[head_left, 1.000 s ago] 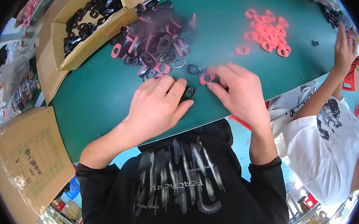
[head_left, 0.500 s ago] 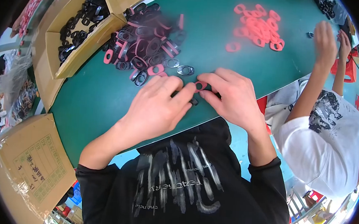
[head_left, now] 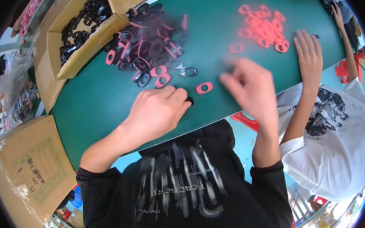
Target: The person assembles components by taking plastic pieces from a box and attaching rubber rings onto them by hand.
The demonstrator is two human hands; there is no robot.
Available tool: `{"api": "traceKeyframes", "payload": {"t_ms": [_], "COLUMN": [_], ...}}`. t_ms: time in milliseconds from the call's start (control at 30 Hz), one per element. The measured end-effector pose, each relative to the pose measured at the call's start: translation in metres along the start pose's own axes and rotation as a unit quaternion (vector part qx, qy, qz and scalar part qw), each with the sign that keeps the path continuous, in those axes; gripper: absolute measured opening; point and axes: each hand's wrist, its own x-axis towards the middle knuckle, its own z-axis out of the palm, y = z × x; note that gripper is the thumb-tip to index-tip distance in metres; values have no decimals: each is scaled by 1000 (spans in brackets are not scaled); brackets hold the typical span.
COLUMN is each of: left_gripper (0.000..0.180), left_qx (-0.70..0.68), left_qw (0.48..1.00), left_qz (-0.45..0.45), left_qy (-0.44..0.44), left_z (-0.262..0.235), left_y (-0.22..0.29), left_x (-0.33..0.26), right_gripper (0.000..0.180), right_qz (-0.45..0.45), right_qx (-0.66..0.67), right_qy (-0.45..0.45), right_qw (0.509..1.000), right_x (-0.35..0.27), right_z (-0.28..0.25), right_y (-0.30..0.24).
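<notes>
My left hand (head_left: 159,108) rests low over the green table (head_left: 217,103), closed with a small black part (head_left: 189,100) poking out at its fingertips. Most of that part is hidden. Just beyond lies an oval pink piece (head_left: 204,88) with a round hole and dark edging. To its right, my right hand (head_left: 254,89) is raised over the table, its fingers curled and smeared by motion; whether it holds anything cannot be seen. A black oval piece (head_left: 189,71) and more pink-faced ones (head_left: 163,80) lie beyond my left hand.
A heap of black and pink pieces (head_left: 149,39) spreads at the far left, beside an open carton (head_left: 73,66) of black parts. Bright pink rings (head_left: 264,28) are piled at the far right. A co-worker's hand (head_left: 309,57) lies on the table at right. Another carton (head_left: 32,167) stands lower left.
My right hand has let go of the pink piece, which stays on the table, and moved right. My left hand has drawn slightly back left. The co-worker's hands have shifted.
</notes>
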Motion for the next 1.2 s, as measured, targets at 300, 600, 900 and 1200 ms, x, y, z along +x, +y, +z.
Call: {"api": "traceKeyframes", "payload": {"t_ms": [300, 600, 900, 1200], "left_gripper": [35, 27, 24, 21], "left_qx": [-9, 7, -27, -5], "left_qw": [999, 997, 1000, 999], "left_qz": [40, 47, 7, 28], "left_qy": [28, 63, 10, -33], "left_z": [3, 11, 11, 7], "left_y": [5, 14, 9, 14], "left_x": [-1, 34, 34, 46], "right_gripper": [29, 23, 25, 21], "right_qz": [74, 189, 182, 210], "right_qx": [-69, -75, -48, -40], "right_qy": [19, -53, -52, -75], "right_qw": [995, 978, 981, 974], "right_x": [24, -5, -23, -22], "right_z": [-6, -16, -30, -18], "right_y": [20, -4, 4, -6]}}
